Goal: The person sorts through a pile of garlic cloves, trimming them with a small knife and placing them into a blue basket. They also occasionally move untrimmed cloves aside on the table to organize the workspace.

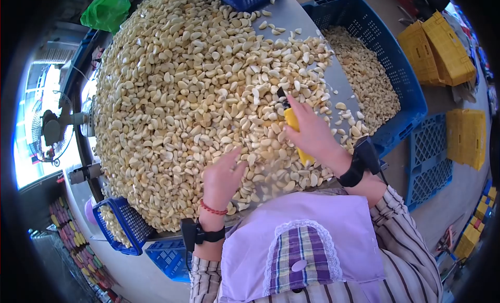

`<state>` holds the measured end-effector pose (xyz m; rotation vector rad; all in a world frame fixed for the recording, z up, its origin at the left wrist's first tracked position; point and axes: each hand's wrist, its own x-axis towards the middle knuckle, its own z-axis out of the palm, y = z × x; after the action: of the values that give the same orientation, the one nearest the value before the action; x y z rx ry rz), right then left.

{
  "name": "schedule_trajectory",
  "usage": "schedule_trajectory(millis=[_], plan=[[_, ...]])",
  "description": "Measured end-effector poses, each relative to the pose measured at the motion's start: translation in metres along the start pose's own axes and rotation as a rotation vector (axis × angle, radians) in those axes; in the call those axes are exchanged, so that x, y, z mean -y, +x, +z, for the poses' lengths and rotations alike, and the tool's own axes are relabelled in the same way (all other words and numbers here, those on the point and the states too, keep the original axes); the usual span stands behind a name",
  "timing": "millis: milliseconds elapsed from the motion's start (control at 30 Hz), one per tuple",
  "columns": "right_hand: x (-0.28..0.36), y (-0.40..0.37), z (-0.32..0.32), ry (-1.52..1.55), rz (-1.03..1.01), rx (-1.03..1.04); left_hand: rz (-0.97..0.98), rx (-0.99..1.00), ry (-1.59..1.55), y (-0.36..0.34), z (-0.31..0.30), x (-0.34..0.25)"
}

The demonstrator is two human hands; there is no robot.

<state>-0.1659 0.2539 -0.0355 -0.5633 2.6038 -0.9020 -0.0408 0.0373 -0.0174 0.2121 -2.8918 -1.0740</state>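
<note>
A broad heap of pale peeled garlic cloves [177,89] covers most of the metal table. My right hand [312,131] is closed around a yellow-handled utility knife [291,119], its dark blade pointing up and away over the cloves. Low over the near part of the heap is my left hand [221,180], a red bracelet on its wrist. Its index finger and thumb are apart, and I see nothing held between them. Between the two hands some cloves look blurred, and a patch of bare metal shows near the table's front edge.
A large blue crate [411,95] with small pale pieces stands beyond the table's right edge. A small blue basket [136,227] holding cloves sits at the left front corner. A fan [52,127] is at left; yellow crates [442,48] lie at right.
</note>
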Motion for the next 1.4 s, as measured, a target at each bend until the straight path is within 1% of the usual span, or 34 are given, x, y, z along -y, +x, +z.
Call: schedule_trajectory(millis=[33, 67, 133, 167, 200, 267, 300, 367, 400, 467, 500, 533, 600, 633, 667, 733, 767, 800, 867, 900, 933, 1000, 1033, 1067, 1133, 1167, 1200, 1267, 1300, 1333, 1400], plan=[[-0.007, 0.000, 0.000, 0.063, -0.037, -0.079, 0.125, 0.088, 0.106, -0.002, 0.007, 0.002], [-0.012, -0.002, -0.004, 0.058, -0.043, -0.076, 0.122, 0.081, 0.103, -0.003, 0.013, 0.001], [-0.011, -0.007, -0.013, 0.435, 0.137, 0.006, 0.045, 0.165, 0.209, -0.006, 0.020, 0.001], [-0.014, -0.011, -0.008, 0.643, 0.088, -0.080, 0.087, 0.143, 0.226, -0.007, 0.021, 0.003], [-0.006, -0.016, -0.015, 0.642, 0.090, -0.080, 0.086, 0.144, 0.224, -0.009, 0.023, 0.005], [0.014, -0.026, -0.037, 1.040, 0.267, 0.050, -0.356, 0.191, -0.521, -0.010, 0.026, 0.009], [0.015, -0.030, -0.038, 1.039, 0.267, 0.045, -0.351, 0.194, -0.522, -0.008, 0.022, 0.004], [0.014, -0.037, -0.040, 1.107, 0.226, 0.164, -0.727, 0.278, -1.075, -0.004, 0.007, -0.010], [0.016, -0.037, -0.041, 1.108, 0.226, 0.157, -0.723, 0.282, -1.074, -0.006, 0.003, -0.009], [0.018, -0.040, -0.044, 1.171, 0.192, 0.170, -0.529, 0.434, -1.527, -0.009, -0.002, -0.008], [0.017, -0.039, -0.046, 1.239, 0.153, 0.105, -0.468, 0.377, -1.674, -0.006, -0.006, -0.019], [0.014, -0.037, -0.051, 1.232, 0.163, 0.089, -0.469, 0.396, -1.682, -0.003, -0.003, -0.022], [0.009, -0.034, -0.062, 1.376, 0.227, -0.082, -0.260, 0.205, -1.813, 0.004, 0.001, -0.024], [0.002, -0.033, -0.065, 1.404, 0.221, -0.119, -0.343, 0.256, -1.449, 0.006, 0.000, -0.013], [-0.002, -0.034, -0.067, 1.399, 0.224, -0.128, -0.341, 0.265, -1.454, 0.009, 0.008, -0.015], [-0.007, -0.035, -0.071, 1.437, 0.221, -0.149, 0.254, 0.152, -0.234, 0.023, 0.027, -0.042], [-0.007, -0.037, -0.071, 1.447, 0.233, -0.150, 0.275, 0.251, 0.099, 0.021, 0.036, -0.044], [-0.006, -0.039, -0.069, 1.443, 0.232, -0.154, 0.279, 0.250, 0.096, 0.020, 0.043, -0.047], [-0.004, -0.041, -0.067, 1.414, 0.266, -0.147, 0.250, 0.306, 0.199, 0.022, 0.056, -0.047], [-0.002, -0.044, -0.067, 1.419, 0.287, -0.149, 0.359, 0.142, -0.042, 0.023, 0.064, -0.033], [-0.004, -0.045, -0.067, 1.422, 0.290, -0.158, 0.364, 0.149, -0.043, 0.024, 0.053, -0.032], [-0.010, -0.046, -0.067, 1.454, 0.247, -0.134, -0.449, 0.617, -0.995, 0.026, 0.024, -0.030], [-0.011, -0.046, -0.068, 1.458, 0.250, -0.139, -0.375, 0.584, -1.415, 0.024, 0.019, -0.019], [-0.011, -0.045, -0.070, 1.490, 0.282, -0.151, -0.379, 0.590, -1.411, 0.025, 0.018, -0.018], [-0.013, -0.042, -0.070, 1.523, 0.316, -0.163, -0.237, 0.301, -1.801, 0.027, 0.014, -0.021], [-0.013, -0.041, -0.070, 1.521, 0.310, -0.162, -0.354, 0.112, -1.610, 0.028, 0.016, -0.014], [-0.013, -0.040, -0.069, 1.517, 0.303, -0.160, -0.355, 0.110, -1.610, 0.033, 0.018, -0.018], [-0.010, -0.038, -0.067, 1.508, 0.319, -0.148, -0.073, 0.106, -0.539, 0.052, 0.025, -0.031], [-0.009, -0.038, -0.067, 1.498, 0.336, -0.139, 0.192, 0.090, -0.207, 0.061, 0.031, -0.031], [-0.008, -0.038, -0.067, 1.494, 0.333, -0.139, 0.193, 0.087, -0.209, 0.067, 0.037, -0.031], [-0.006, -0.038, -0.068, 1.458, 0.349, -0.119, 0.321, 0.150, 0.107, 0.074, 0.044, -0.034]])
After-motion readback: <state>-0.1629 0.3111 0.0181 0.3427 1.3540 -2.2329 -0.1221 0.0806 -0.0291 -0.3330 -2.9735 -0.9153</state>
